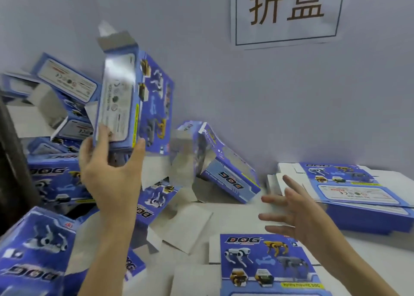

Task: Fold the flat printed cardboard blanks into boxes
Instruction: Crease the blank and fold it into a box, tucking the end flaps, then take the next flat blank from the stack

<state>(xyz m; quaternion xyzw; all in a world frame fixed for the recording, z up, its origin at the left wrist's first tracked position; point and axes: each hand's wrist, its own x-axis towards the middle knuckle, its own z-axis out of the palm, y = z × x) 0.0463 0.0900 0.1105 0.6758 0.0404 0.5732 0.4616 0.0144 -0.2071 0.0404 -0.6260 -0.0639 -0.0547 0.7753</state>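
I see the left hand [105, 168] gripping the raised box [132, 98]; the right hand [298, 212] hovers, fingers spread; box print blurred.

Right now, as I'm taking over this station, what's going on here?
A person is folding blue printed cartons. The left hand grips an assembled box by its lower end, held up beside the heap of folded boxes on the left. The right hand is open, fingers spread, hovering near the stack of flat blanks on the right. One more flat blank lies print-up on the table in front.
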